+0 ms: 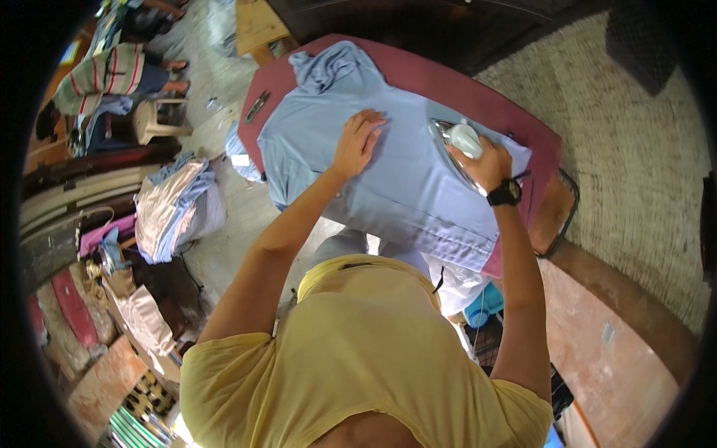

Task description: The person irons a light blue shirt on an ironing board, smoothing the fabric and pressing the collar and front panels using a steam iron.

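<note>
A light blue shirt [403, 175] lies spread over a maroon-covered ironing board [478, 86], one sleeve bunched up at the far left. My right hand [489, 166] is wrapped round the handle of a clothes iron [464, 140], white on top with a shiny metal base. The iron rests on the right part of the shirt. Flat on the cloth, left of the iron, lies my left hand [358, 143] with its fingers stretched out and nothing in it. A pair of thread snips [258, 107] sits on the board's left edge.
A tall pile of folded clothes [175, 205] stands on the floor to the left. Beyond it, a person in a striped top [104, 78] is near a beige plastic chair [160, 122]. A wooden stool [260, 28] touches the board's far-left side. A black-edged stand [556, 216] adjoins its right end.
</note>
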### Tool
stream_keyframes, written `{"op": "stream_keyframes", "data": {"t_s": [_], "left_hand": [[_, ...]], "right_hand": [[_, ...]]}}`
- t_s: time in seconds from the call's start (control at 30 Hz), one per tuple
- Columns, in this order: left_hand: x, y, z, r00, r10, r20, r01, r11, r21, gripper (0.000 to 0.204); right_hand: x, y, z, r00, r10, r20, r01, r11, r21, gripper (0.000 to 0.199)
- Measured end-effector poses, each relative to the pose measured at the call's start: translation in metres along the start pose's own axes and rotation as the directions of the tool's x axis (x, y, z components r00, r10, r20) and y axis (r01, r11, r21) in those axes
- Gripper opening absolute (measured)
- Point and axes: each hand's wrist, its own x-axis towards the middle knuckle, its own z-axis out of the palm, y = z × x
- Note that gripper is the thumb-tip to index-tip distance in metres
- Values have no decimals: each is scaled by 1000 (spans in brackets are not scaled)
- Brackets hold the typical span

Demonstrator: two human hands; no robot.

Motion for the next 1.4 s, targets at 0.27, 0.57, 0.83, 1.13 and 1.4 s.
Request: {"op": "stream_keyframes", "data": {"t_s": [0.27,0.57,0.83,1.13,1.4], "left_hand": [[-59,-63,-111,752,-270,-602,496,833,246,22],[-99,-134,-146,674,-576,-462,668,743,49,37],[-89,-162,-142,518,-724,-457,770,626,-119,30],[-97,-164,-144,531,-683,-501,756,650,-85,36],[-46,-35,-94,916,-237,-325,224,972,-78,22]], "right_hand": [[78,-84,30,803,-531,270,536,842,61,68],[95,-192,73,794,-464,392,472,878,81,70],[76,-255,130,728,-551,407,561,821,107,73],[-13,-81,34,834,-421,356,366,906,213,55],[-6,-158,54,880,-309,360,286,951,116,56]]}}
